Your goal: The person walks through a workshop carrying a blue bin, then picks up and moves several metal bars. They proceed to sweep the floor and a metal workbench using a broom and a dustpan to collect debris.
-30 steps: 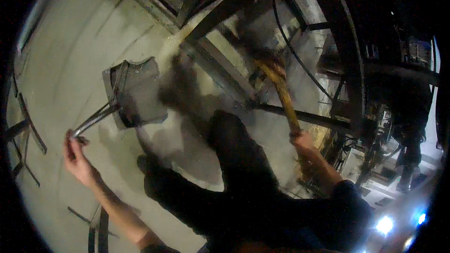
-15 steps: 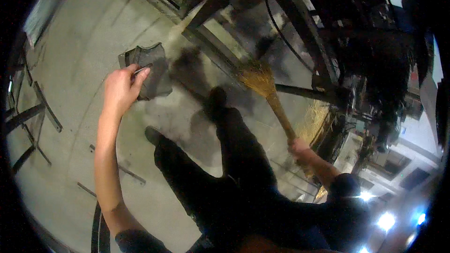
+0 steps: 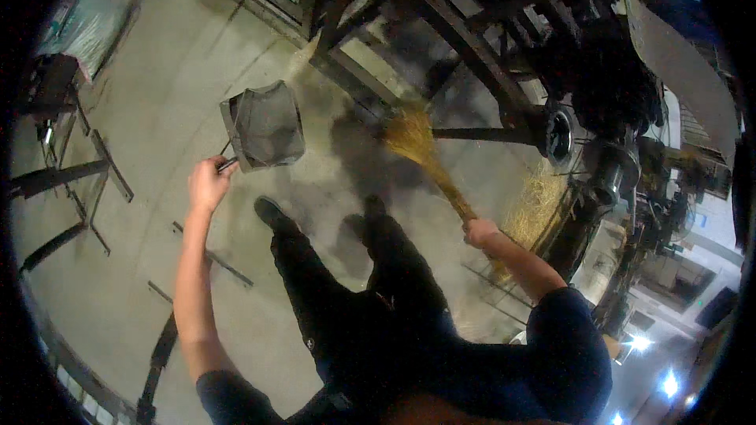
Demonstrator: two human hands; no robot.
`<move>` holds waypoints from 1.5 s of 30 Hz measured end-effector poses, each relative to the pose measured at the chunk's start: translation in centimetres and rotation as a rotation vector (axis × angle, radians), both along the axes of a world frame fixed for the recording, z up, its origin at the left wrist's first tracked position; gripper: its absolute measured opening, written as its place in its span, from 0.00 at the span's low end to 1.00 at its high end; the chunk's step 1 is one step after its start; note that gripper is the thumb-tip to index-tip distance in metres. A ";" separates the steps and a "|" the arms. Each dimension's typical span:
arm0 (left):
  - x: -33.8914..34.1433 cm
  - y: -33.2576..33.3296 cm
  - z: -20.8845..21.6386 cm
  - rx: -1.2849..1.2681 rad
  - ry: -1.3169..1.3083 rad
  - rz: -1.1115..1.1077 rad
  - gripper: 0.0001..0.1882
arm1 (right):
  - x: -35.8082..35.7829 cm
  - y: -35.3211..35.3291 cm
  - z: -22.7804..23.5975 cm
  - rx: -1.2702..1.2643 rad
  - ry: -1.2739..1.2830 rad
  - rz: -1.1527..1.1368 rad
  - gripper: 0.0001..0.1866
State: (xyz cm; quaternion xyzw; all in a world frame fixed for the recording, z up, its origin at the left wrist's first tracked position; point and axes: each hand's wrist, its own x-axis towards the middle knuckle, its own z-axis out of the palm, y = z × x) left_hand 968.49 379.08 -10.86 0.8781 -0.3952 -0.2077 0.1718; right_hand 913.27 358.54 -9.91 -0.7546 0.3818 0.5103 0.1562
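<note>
My left hand (image 3: 209, 185) is closed around the handle of a dark grey dustpan (image 3: 272, 126), whose wide pan is over the floor ahead of my left foot. My right hand (image 3: 479, 233) grips the stick of a straw broom (image 3: 435, 169). The broom's bristles fan out at the foot of a dark metal frame (image 3: 358, 85), to the right of the dustpan and apart from it. Whether the pan touches the floor I cannot tell.
A heap of yellow straw-like shavings (image 3: 534, 205) lies on the right beside dark machinery (image 3: 606, 177). Dark metal legs (image 3: 63, 179) stand at the left, with a wrapped pale bundle (image 3: 93, 24) behind them. A thin rod (image 3: 228, 269) lies near my left forearm.
The dustpan has turned and shifted slightly right, and more of its pan shows. My right hand and the broom have moved left in view. Both hands keep their hold.
</note>
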 end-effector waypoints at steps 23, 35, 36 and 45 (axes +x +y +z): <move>-35.2 9.4 4.6 -0.290 0.543 0.836 0.13 | -37.9 10.5 23.0 0.030 -0.483 -0.700 0.10; -51.1 5.7 5.7 -0.200 0.478 0.972 0.15 | -52.6 0.3 14.8 -0.062 -0.872 -0.955 0.07; -53.2 4.1 6.0 -0.190 0.488 0.993 0.15 | -54.9 -1.0 15.3 -0.051 -0.912 -0.930 0.07; -67.8 -4.8 8.0 -0.282 0.468 1.117 0.12 | -66.7 -16.3 13.3 0.076 -0.940 -0.508 0.06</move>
